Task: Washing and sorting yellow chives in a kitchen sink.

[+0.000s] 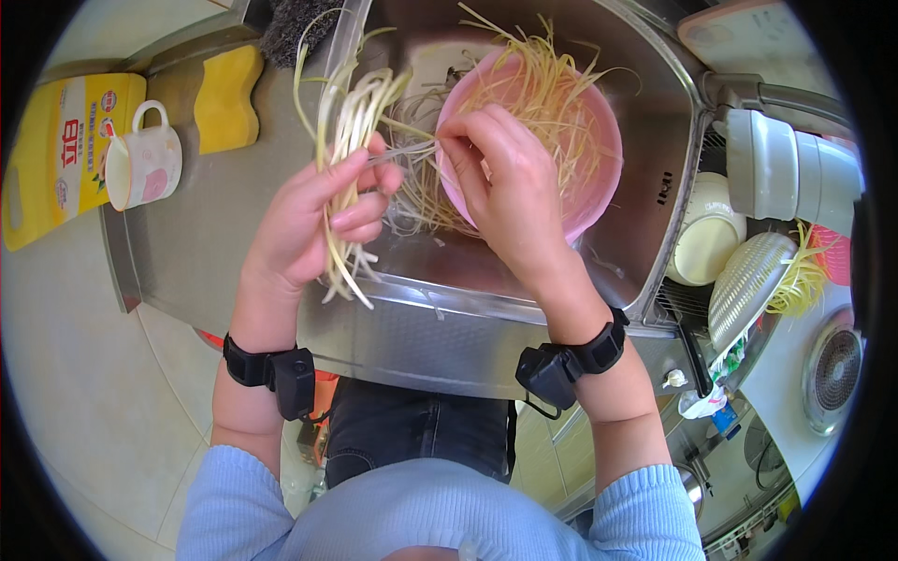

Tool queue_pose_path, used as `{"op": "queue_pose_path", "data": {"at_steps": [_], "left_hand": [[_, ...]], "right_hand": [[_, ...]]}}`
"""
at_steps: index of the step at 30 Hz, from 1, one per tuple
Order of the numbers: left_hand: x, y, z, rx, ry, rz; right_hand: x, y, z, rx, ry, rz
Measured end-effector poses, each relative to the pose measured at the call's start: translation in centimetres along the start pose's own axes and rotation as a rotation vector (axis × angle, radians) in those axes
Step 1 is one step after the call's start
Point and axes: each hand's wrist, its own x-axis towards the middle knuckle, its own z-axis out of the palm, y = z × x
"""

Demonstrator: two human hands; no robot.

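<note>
My left hand [316, 210] is closed around a bunch of pale yellow chives [354, 119], their white ends at both top and bottom of the fist. From this bunch a thin, translucent strand [403, 151] stretches to the right, pinched between the thumb and fingers of my right hand [501, 165]. Beneath and beyond my right hand, a pink plastic basin [610, 151] stands in the stainless steel sink [484, 270]. More chives [561, 91] lie in it, some hanging over its rim. Loose, limp strands [421, 189] are heaped in the sink left of the basin.
A yellow sponge [226, 99], a white mug [151, 168] and a yellow detergent pouch [77, 140] are on the left. To the right are stacked white bowls [765, 165], a tilted metal colander [751, 280] with more chives, and a black-handled knife [694, 361].
</note>
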Motion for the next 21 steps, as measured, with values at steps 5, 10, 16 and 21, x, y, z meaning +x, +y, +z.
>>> {"op": "queue_pose_path", "data": {"at_steps": [5, 10, 16, 21], "left_hand": [[-0.5, 0.4, 0.2, 0.042, -0.030, -0.082], [-1.2, 1.0, -0.2, -0.108, -0.096, -0.103], [-2.6, 2.2, -1.0, -0.092, -0.026, 0.005], [-3.6, 3.5, -1.0, -0.126, -0.004, 0.149]], "right_hand": [[0.1, 1.3, -0.3, -0.048, 0.049, 0.009], [-0.4, 3.1, -1.4, -0.098, 0.100, 0.115], [-2.5, 5.3, -2.4, -0.134, 0.068, 0.264], [-4.6, 6.9, -3.4, -0.221, 0.010, 0.346]]}}
